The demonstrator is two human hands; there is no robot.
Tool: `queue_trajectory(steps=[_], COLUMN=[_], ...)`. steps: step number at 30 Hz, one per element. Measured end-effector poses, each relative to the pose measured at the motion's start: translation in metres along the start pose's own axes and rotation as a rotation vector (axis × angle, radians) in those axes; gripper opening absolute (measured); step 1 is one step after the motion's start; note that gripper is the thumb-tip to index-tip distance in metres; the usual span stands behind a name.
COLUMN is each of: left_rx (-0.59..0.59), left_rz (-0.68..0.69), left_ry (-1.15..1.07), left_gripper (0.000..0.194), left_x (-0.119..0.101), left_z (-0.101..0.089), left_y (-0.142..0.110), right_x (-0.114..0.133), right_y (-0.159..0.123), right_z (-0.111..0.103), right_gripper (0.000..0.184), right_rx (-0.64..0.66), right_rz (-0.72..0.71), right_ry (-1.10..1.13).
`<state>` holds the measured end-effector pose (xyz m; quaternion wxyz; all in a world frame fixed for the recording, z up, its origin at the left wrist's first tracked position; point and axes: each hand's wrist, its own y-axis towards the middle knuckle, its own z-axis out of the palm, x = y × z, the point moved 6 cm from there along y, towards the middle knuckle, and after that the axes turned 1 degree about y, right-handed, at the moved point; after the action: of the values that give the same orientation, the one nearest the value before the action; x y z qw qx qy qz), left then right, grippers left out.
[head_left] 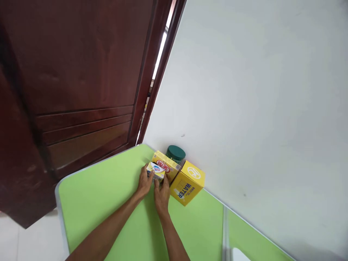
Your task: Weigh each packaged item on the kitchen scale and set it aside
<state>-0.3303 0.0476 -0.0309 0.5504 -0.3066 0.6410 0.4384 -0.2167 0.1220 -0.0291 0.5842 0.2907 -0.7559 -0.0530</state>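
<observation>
Yellow-and-white cardboard, pretty small: that's the rectangular carton point(156, 169) held in both hands, close to the far corner of the light green worktop point(103, 203). Its left side is gripped by the left hand point(145, 180), fingers curled in; its near right corner is pinched by the right hand point(162, 194). Whether it's resting on the worktop can't be told. Just behind it, a larger yellow box point(166, 166) with a red oval logo is seen, a dark-green-lidded round jar point(176, 152) tucked behind that. By the wall-side edge, a yellow cardboard "WATER" box point(187, 183) is parked.
</observation>
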Motion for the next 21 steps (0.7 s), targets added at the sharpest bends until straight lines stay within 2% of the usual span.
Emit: queue_trajectory(steps=[3,6,9,11,13,14,16,19,21], left_rx=[-0.008,-0.003,-0.004,0.007,0.036,0.063,0.102,0.082,0.136], left_rz=[0.002,-0.014,-0.045,-0.062,-0.078,-0.084,-0.094,-0.142,-0.153], left_ry=[0.017,0.05,0.083,0.096,0.103,0.107,0.121,0.268,0.334], left_gripper=[0.052,0.055,0.062,0.063,0.062,0.062,0.061,0.066,0.069], left_x=[0.004,0.001,-0.01,-0.022,-0.034,-0.039,-0.046,-0.046,-0.045], left_z=[0.006,0.002,-0.007,-0.012,-0.018,-0.021,-0.032,-0.054,-0.056], left_y=[0.008,0.007,-0.002,-0.012,-0.028,-0.038,-0.061,-0.102,-0.131], right_x=[-0.006,0.006,0.041,0.07,0.091,0.095,0.089,0.048,0.012], right_y=[0.0,-0.029,-0.076,-0.106,-0.129,-0.138,-0.155,-0.189,-0.214], right_z=[0.003,-0.002,-0.03,-0.067,-0.124,-0.16,-0.243,-0.375,-0.453], right_gripper=[0.081,0.08,0.071,0.063,0.057,0.053,0.046,0.039,0.045], right_rx=[0.038,0.095,0.185,0.231,0.183,0.117,-0.07,-0.392,-0.609], right_rz=[0.051,0.046,-0.011,-0.084,-0.143,-0.157,-0.129,0.069,0.238], right_ry=[0.027,0.059,0.094,0.116,0.107,0.081,-0.01,-0.178,-0.282])
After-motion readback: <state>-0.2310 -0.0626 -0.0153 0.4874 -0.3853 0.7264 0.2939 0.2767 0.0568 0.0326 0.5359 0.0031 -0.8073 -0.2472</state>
